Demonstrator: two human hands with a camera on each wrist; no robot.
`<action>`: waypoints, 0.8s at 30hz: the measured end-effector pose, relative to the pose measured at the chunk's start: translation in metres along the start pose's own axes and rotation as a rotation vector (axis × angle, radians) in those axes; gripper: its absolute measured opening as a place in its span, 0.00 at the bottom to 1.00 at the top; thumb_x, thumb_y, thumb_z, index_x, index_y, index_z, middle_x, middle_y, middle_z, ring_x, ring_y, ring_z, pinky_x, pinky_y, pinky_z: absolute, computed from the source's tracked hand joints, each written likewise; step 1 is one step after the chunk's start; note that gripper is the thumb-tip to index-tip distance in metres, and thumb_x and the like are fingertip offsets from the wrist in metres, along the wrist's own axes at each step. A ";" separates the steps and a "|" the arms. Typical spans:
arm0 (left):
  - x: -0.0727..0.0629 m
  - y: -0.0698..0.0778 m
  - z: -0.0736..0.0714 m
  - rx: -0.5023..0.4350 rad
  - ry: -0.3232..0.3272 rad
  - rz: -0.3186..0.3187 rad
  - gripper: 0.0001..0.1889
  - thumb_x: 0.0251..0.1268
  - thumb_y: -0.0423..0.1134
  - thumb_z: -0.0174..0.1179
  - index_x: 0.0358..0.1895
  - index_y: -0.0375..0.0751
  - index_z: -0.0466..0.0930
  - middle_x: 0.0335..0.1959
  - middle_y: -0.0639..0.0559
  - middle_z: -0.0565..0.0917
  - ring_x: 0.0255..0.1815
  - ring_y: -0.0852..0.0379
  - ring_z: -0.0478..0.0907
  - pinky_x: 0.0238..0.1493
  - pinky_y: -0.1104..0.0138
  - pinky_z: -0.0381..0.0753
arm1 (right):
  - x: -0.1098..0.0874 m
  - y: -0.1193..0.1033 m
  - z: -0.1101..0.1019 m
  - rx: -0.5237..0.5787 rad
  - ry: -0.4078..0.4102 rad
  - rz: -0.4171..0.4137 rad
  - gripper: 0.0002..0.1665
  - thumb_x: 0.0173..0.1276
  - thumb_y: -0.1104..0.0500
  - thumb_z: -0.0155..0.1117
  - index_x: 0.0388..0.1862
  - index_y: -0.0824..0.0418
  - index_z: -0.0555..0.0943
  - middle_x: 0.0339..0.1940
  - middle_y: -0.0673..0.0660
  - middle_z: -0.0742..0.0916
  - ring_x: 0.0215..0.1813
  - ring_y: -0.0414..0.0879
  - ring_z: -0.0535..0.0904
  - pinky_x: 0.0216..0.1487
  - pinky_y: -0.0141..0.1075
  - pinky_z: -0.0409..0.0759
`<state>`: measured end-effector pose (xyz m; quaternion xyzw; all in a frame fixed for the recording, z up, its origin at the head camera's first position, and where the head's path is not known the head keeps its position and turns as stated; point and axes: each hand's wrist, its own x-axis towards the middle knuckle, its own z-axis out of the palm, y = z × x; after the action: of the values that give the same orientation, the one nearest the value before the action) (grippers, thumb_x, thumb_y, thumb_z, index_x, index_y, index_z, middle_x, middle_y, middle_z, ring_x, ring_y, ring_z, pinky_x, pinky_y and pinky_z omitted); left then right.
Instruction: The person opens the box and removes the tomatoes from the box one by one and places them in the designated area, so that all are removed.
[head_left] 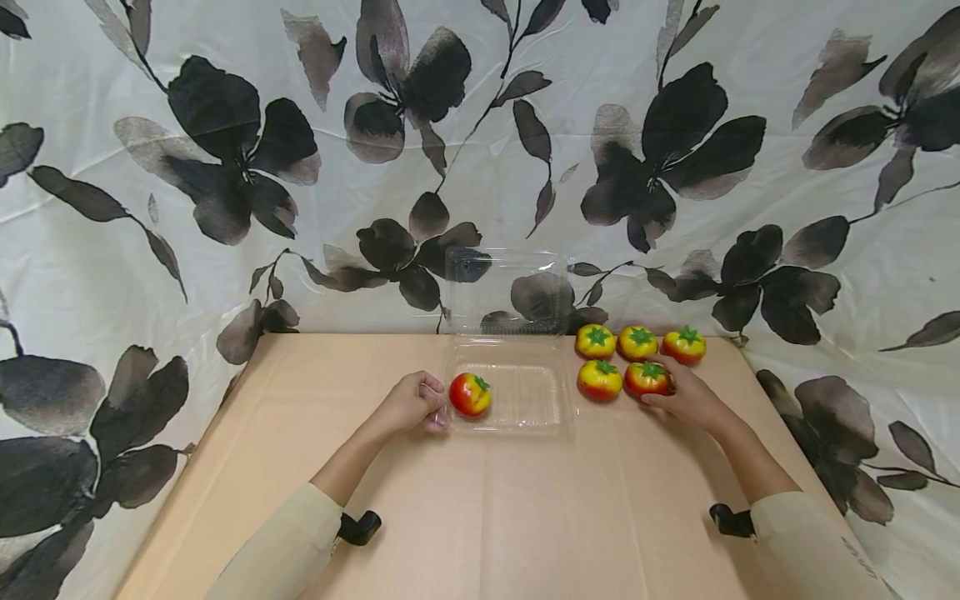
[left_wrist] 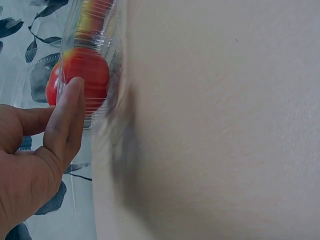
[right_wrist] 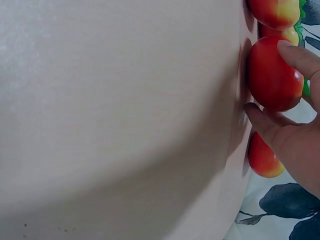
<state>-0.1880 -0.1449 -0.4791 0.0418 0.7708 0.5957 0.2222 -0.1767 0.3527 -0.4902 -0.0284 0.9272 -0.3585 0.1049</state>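
Observation:
My left hand [head_left: 414, 403] pinches the left edge of a clear plastic clamshell box [head_left: 528, 427], its lid [head_left: 507, 292] standing up at the back. Inside the box, at its left end, lies one red-and-yellow tomato [head_left: 470, 395] with a green leafy top. Fingers [left_wrist: 70, 100] lie along the box's ribbed wall in the left wrist view. To the right of the box, my right hand [head_left: 688, 398] grips another tomato [head_left: 647, 379], the front right one of a group. The right wrist view has the thumb on this tomato [right_wrist: 272, 75] and the fingers at its lower side.
Several more tomatoes stand close by: one [head_left: 599, 381] to the left of the held one, others [head_left: 637, 342] in a row behind. A tan table [head_left: 555, 508] bears everything. Behind it hangs a white cloth [head_left: 510, 192] with dark flowers, just past the table's back edge.

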 end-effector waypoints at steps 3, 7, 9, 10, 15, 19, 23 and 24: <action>0.000 0.001 0.001 0.004 0.003 -0.005 0.11 0.73 0.22 0.54 0.53 0.23 0.67 0.32 0.34 0.80 0.23 0.54 0.85 0.32 0.56 0.93 | -0.003 0.000 -0.001 0.017 0.008 0.004 0.51 0.69 0.52 0.73 0.80 0.67 0.55 0.77 0.75 0.65 0.76 0.74 0.60 0.76 0.73 0.59; -0.001 0.003 0.001 0.014 0.012 -0.014 0.11 0.73 0.22 0.54 0.54 0.23 0.68 0.33 0.33 0.81 0.24 0.54 0.85 0.31 0.56 0.93 | -0.007 0.001 -0.002 0.029 0.022 -0.015 0.51 0.69 0.54 0.73 0.80 0.66 0.55 0.79 0.74 0.62 0.77 0.76 0.58 0.75 0.73 0.61; -0.001 0.002 0.000 0.016 0.013 -0.014 0.11 0.73 0.22 0.54 0.54 0.23 0.68 0.32 0.35 0.81 0.24 0.54 0.85 0.32 0.55 0.93 | -0.010 0.001 -0.002 0.035 0.031 -0.034 0.50 0.70 0.54 0.73 0.80 0.67 0.55 0.79 0.75 0.62 0.77 0.77 0.59 0.74 0.72 0.64; -0.001 0.002 0.000 0.014 0.013 -0.014 0.11 0.73 0.22 0.54 0.54 0.23 0.68 0.32 0.36 0.81 0.24 0.54 0.85 0.32 0.55 0.93 | -0.011 0.000 -0.002 0.037 0.033 -0.040 0.50 0.70 0.54 0.72 0.80 0.68 0.55 0.79 0.75 0.62 0.76 0.78 0.60 0.73 0.71 0.66; -0.001 0.001 0.000 -0.001 0.007 -0.009 0.11 0.74 0.22 0.54 0.54 0.23 0.67 0.31 0.38 0.80 0.24 0.54 0.85 0.32 0.55 0.94 | -0.019 -0.008 -0.006 0.000 0.071 -0.072 0.49 0.71 0.54 0.72 0.79 0.70 0.57 0.78 0.77 0.61 0.72 0.79 0.64 0.71 0.72 0.69; -0.001 0.003 0.000 0.001 0.007 -0.014 0.10 0.74 0.22 0.53 0.54 0.23 0.68 0.31 0.38 0.80 0.24 0.54 0.85 0.32 0.56 0.94 | -0.025 -0.015 -0.010 -0.061 0.107 -0.097 0.48 0.71 0.52 0.72 0.79 0.70 0.58 0.78 0.77 0.61 0.70 0.76 0.64 0.70 0.73 0.68; -0.001 0.003 0.000 0.013 0.012 -0.020 0.10 0.74 0.22 0.54 0.54 0.24 0.68 0.32 0.35 0.80 0.23 0.55 0.84 0.32 0.57 0.93 | -0.029 -0.024 -0.014 -0.105 0.132 -0.123 0.47 0.71 0.51 0.71 0.78 0.69 0.60 0.77 0.75 0.63 0.74 0.74 0.61 0.71 0.74 0.67; -0.001 0.003 0.000 0.013 0.011 -0.020 0.10 0.74 0.22 0.53 0.54 0.23 0.68 0.33 0.34 0.80 0.23 0.55 0.84 0.32 0.57 0.93 | -0.030 -0.027 -0.014 -0.108 0.140 -0.136 0.46 0.71 0.52 0.72 0.78 0.69 0.61 0.77 0.75 0.64 0.74 0.74 0.61 0.71 0.74 0.66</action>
<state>-0.1880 -0.1444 -0.4764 0.0321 0.7762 0.5885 0.2237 -0.1511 0.3458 -0.4564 -0.0717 0.9461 -0.3155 0.0138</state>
